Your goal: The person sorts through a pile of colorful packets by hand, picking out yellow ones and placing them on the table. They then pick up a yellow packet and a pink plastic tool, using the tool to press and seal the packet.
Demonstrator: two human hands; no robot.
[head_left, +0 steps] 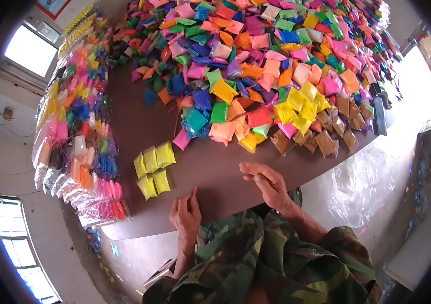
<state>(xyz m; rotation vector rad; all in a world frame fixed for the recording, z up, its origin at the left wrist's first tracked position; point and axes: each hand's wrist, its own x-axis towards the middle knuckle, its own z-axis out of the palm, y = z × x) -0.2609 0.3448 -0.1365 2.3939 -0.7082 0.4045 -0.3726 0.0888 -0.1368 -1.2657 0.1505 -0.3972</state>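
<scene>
My left hand point(185, 215) is near the table's front edge, its fingers closed on a small pink stick point(195, 191). Just above and left of it, several yellow-green packets point(153, 168) lie in two short rows on the brown table point(205, 175). My right hand point(266, 183) hovers over the table's front part, fingers stretched out with nothing seen in them. Beyond it are bright yellow packets point(302, 107) and brown packets point(325, 143), at the near side of a large heap of coloured packets point(256, 66).
Clear bags of coloured packets point(81, 152) are stacked along the table's left edge. A dark upright object point(379, 115) stands at the right edge. Clear plastic sheeting point(357, 187) lies below the table on the right.
</scene>
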